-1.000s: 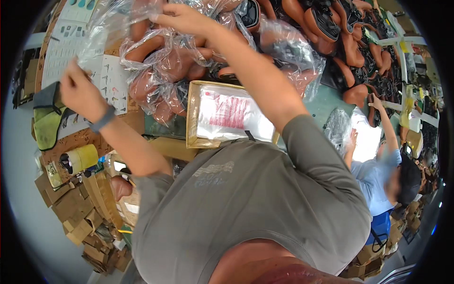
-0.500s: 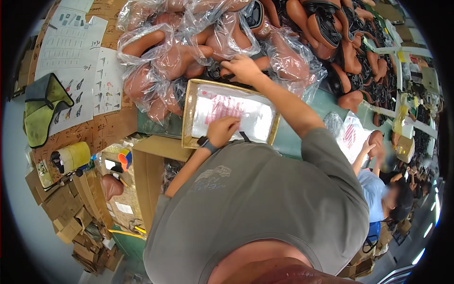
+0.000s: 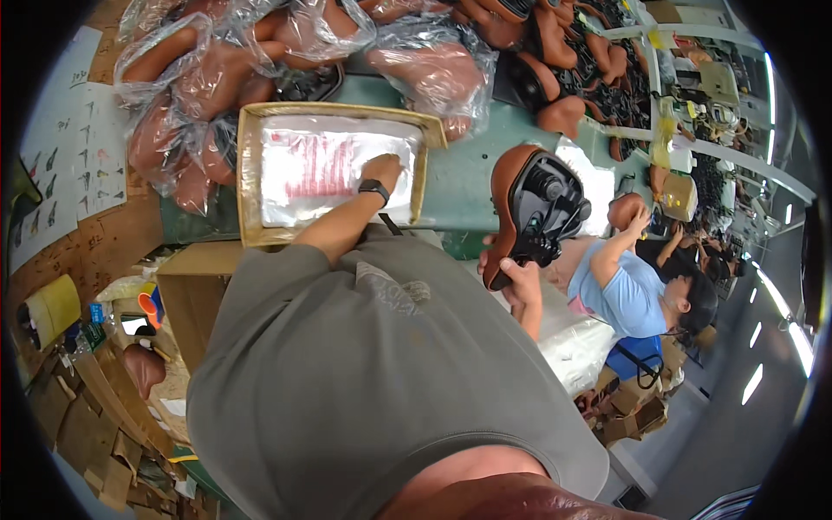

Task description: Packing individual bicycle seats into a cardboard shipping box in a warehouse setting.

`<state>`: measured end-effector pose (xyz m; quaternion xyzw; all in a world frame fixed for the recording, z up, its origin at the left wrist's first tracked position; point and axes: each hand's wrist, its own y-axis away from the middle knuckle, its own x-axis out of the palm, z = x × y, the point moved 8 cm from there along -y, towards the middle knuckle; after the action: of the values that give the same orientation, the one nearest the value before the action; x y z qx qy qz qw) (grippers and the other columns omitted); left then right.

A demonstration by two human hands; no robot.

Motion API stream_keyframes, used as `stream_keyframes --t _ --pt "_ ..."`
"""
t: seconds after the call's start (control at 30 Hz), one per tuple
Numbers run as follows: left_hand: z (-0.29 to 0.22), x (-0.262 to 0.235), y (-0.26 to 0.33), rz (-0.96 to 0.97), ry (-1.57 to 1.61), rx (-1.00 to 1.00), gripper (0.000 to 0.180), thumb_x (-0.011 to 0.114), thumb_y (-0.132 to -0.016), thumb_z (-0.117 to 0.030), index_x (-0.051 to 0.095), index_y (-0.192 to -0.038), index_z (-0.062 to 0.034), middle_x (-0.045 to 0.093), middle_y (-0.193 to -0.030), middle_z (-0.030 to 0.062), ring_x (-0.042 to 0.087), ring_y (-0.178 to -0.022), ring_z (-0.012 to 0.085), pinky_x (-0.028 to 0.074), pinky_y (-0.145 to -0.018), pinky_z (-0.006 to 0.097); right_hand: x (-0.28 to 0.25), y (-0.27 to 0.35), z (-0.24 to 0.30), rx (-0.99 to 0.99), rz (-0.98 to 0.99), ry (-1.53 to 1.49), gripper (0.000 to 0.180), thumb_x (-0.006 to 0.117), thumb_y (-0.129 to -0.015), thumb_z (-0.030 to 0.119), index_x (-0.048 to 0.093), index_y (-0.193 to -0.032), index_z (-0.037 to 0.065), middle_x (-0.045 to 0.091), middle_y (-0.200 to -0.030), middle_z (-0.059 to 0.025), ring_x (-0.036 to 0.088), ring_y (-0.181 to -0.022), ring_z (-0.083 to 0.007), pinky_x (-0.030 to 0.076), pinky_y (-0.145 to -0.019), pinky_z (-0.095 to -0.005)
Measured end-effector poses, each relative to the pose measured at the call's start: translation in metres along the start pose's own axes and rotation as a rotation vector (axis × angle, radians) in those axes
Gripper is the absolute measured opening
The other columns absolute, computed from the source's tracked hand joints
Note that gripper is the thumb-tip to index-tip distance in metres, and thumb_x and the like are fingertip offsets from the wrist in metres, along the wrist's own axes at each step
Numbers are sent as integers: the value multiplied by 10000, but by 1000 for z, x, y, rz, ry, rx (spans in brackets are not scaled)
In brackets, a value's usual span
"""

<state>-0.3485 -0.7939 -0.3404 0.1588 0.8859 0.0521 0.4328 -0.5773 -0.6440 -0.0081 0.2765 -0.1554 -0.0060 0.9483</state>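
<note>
My right hand (image 3: 522, 286) grips a brown bicycle saddle (image 3: 513, 195) by its narrow nose. The saddle is tilted, with its black underside and springs showing. My left hand (image 3: 381, 172), with a dark band on the wrist, rests at the right end of a stack of clear plastic bags (image 3: 316, 165) with red print. Its fingers are curled against the top bag; whether they pinch it is hidden. Those bags lie in a shallow cardboard box (image 3: 249, 178) on the green table (image 3: 468, 186).
Bagged brown saddles (image 3: 212, 74) pile up behind the box, and unwrapped ones (image 3: 555, 43) at the far right. A co-worker in a blue shirt (image 3: 628, 282) holds another saddle (image 3: 624, 211) on the right. An open carton (image 3: 195, 299) stands at my left.
My right hand has come back from the pile and now holds a saddle at my right. My left hand has shifted to the bags' right end. The whole view has swung right.
</note>
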Motion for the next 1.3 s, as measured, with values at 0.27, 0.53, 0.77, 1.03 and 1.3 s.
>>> stream_keyframes --t 0.27,0.53,0.77,1.03,1.3 --pt "12 -15 37 -237 310 -263 262 592 -1055 -189 827 -1121 -94 793 -1122 225 759 -1033 405 596 -920 500 -89 28 -76 89 -175 102 547 859 -892 53 566 -1354 26 748 -1046 -113 772 -792 -244 672 -729 -385" --pt "-49 -137 148 -167 1199 -309 218 750 -1071 -158 810 -1108 48 825 -1057 61 770 -1007 148 608 -896 301 10 -75 -90 198 460 -129 654 838 -940 87 528 -1502 -36 725 -1335 -226 775 -1156 -352 670 -951 -431" --pt "-95 -193 239 -198 1018 -419 214 806 -1029 -154 823 -1109 44 834 -993 66 775 -931 151 608 -847 292 114 -85 -62 338 672 -31 487 781 -979 50 578 -1418 -9 759 -1186 -181 792 -1014 -278 682 -877 -399" --pt "-72 -271 276 -296 1562 -321 179 730 -1079 -109 789 -1200 9 817 -1178 95 765 -1113 183 609 -1016 361 180 -67 5 213 694 -25 525 795 -917 42 623 -1403 -52 772 -1102 -202 771 -934 -273 633 -846 -397" --pt "-43 -319 206 -194 983 -92 157 779 -1025 -81 803 -1106 52 827 -1005 73 739 -888 116 595 -822 295 284 -88 5 300 553 195 530 833 -910 25 594 -1381 -11 764 -1098 -137 793 -935 -259 664 -815 -397"
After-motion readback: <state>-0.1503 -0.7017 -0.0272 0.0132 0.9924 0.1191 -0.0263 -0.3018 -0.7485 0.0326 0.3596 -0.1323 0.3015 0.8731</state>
